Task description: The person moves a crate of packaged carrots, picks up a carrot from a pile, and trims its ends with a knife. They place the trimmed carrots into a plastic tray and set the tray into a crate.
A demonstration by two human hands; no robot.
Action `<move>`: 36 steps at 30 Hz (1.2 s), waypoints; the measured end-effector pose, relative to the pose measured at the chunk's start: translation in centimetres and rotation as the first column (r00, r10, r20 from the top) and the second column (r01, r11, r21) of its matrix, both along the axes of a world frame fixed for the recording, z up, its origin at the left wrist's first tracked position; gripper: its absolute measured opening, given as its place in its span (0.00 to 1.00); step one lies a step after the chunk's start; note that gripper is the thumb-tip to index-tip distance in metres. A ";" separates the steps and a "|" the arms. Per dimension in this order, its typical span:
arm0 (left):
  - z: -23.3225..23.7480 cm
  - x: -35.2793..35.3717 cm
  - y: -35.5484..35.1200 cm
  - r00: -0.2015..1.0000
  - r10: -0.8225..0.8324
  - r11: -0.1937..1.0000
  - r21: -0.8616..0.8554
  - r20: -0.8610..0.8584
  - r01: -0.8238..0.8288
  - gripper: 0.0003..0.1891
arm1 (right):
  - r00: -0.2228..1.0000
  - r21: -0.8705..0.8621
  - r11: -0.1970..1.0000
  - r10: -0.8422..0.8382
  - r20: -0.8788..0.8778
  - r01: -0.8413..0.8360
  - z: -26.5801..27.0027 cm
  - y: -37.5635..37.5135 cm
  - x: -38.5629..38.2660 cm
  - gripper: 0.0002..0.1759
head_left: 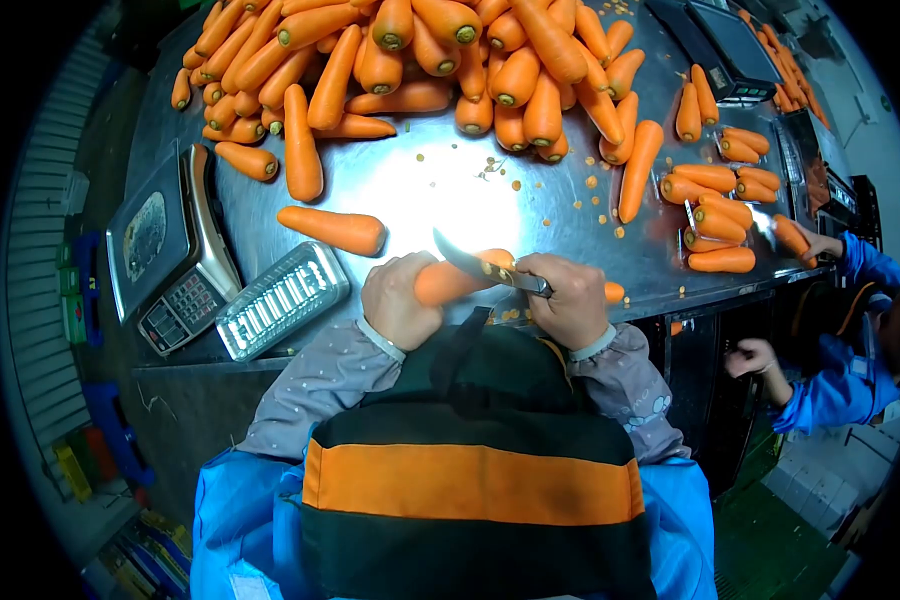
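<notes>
My left hand (402, 300) is wrapped round the thick end of a carrot (450, 283) held just above the table's near edge. In my right hand (570, 298) is a knife (460, 258) with a curved blade, its fingers closed on the handle. The blade crosses the carrot near its right end, and small orange bits cling to the metal. Part of another carrot (614, 292) shows just right of my right hand. A single carrot (332, 230) lies beyond my left hand, beside a clear plastic tray (284, 300).
A large carrot pile (420, 60) covers the far side of the metal table (410, 185). Left stands a weighing scale (175, 250); another scale (715, 50) is far right. Packed carrots (720, 220) sit at right, near a co-worker's hand (820, 243). Carrot slices (590, 182) are scattered about.
</notes>
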State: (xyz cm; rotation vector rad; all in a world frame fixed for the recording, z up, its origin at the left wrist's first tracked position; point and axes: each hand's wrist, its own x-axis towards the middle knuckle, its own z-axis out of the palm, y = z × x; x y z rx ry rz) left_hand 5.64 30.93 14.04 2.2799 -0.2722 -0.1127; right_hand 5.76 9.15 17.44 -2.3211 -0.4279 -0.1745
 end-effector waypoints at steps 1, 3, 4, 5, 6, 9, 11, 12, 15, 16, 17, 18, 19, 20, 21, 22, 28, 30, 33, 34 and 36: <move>0.1 -0.1 0.0 1.000 -0.002 1.000 0.001 0.007 0.002 0.09 | 1.000 -0.018 0.999 -0.027 0.014 0.028 -0.5 -0.1 0.0 0.07; 0.9 -0.2 0.1 0.997 0.008 1.000 0.017 -0.078 -0.007 0.08 | 0.996 -0.056 0.995 -0.080 0.045 0.082 -2.6 -0.9 0.1 0.07; 1.1 -0.2 0.1 0.993 0.016 1.000 0.022 -0.118 -0.014 0.08 | 0.989 -0.097 0.985 -0.145 -0.039 0.141 -3.6 -1.6 0.0 0.06; 1.2 -0.3 0.2 0.993 0.024 1.000 0.014 -0.114 -0.023 0.08 | 0.971 -0.143 0.971 -0.210 -0.119 0.192 -4.7 -2.6 0.0 0.06; 1.3 -0.2 0.3 0.994 0.031 1.000 0.008 -0.106 -0.030 0.07 | 0.942 -0.190 0.952 -0.277 -0.190 0.242 -5.1 -3.1 0.2 0.06; 1.2 -0.3 0.8 0.991 0.060 0.995 -0.069 -0.118 -0.068 0.07 | 0.916 -0.077 0.949 -0.315 -0.248 0.305 -5.2 -3.8 -0.8 0.08; 2.1 0.4 3.0 0.977 0.147 0.988 -0.028 -0.158 -0.153 0.19 | 0.940 0.008 0.958 -0.279 -0.195 0.286 -5.3 -3.7 -0.4 0.07; 3.0 1.0 5.0 0.969 0.206 0.976 -0.040 -0.135 -0.213 0.20 | 0.953 0.075 0.961 -0.248 -0.175 0.265 -5.7 -3.9 -0.5 0.06; 4.5 3.4 14.0 0.924 0.346 0.903 0.210 0.164 -0.375 0.19 | 0.917 0.109 0.944 -0.269 -0.295 0.312 -7.1 -5.2 -2.0 0.06; 4.2 4.4 18.2 0.904 0.312 0.871 0.292 0.293 -0.395 0.18 | 0.904 0.132 0.935 -0.273 -0.330 0.331 -7.2 -5.4 -2.6 0.06; 4.8 4.9 21.3 0.859 0.375 0.762 0.411 0.349 -0.500 0.18 | 0.886 0.101 0.934 -0.287 -0.364 0.344 -7.1 -5.4 -2.9 0.06; 5.6 5.6 24.0 0.814 0.414 0.633 0.515 0.406 -0.579 0.18 | 0.891 0.076 0.946 -0.266 -0.367 0.314 -7.0 -5.2 -3.1 0.06; 6.5 6.3 26.3 0.803 0.499 0.551 0.596 0.325 -0.584 0.18 | 0.897 0.085 0.953 -0.240 -0.372 0.290 -7.6 -5.4 -3.3 0.06; 7.3 7.1 28.2 0.775 0.583 0.473 0.673 0.244 -0.568 0.19 | 0.900 0.090 0.959 -0.218 -0.378 0.270 -8.1 -5.7 -3.3 0.06; 7.5 7.6 30.1 0.771 0.597 0.441 0.711 0.224 -0.548 0.19 | 0.898 0.061 0.963 -0.219 -0.383 0.261 -8.0 -5.4 -3.3 0.06; 7.1 8.0 31.9 0.764 0.613 0.410 0.746 0.201 -0.525 0.19 | 0.895 0.030 0.967 -0.221 -0.386 0.252 -7.7 -5.1 -3.2 0.05; 5.0 9.3 37.2 0.653 0.749 0.553 0.653 -0.116 -0.518 0.31 | 0.929 -0.119 0.976 -0.210 -0.304 0.181 -6.3 -4.2 -2.2 0.05; 6.0 9.7 38.7 0.569 0.771 0.622 0.525 -0.285 -0.580 0.38 | 0.932 -0.119 0.975 -0.214 -0.293 0.187 -6.2 -4.5 -2.2 0.05; 10.6 8.6 41.9 0.541 0.757 0.642 0.265 -0.367 -0.719 0.46 | 0.931 -0.093 0.974 -0.226 -0.287 0.207 -7.3 -5.4 -2.7 0.06; 11.6 7.9 43.8 0.584 0.716 0.671 0.146 -0.381 -0.727 0.46 | 0.935 -0.070 0.973 -0.230 -0.269 0.220 -7.7 -5.5 -3.0 0.06; 12.3 7.3 48.3 0.654 0.698 0.702 0.096 -0.293 -0.706 0.46 | 0.925 -0.121 0.971 -0.234 -0.299 0.207 -7.2 -4.7 -3.0 0.07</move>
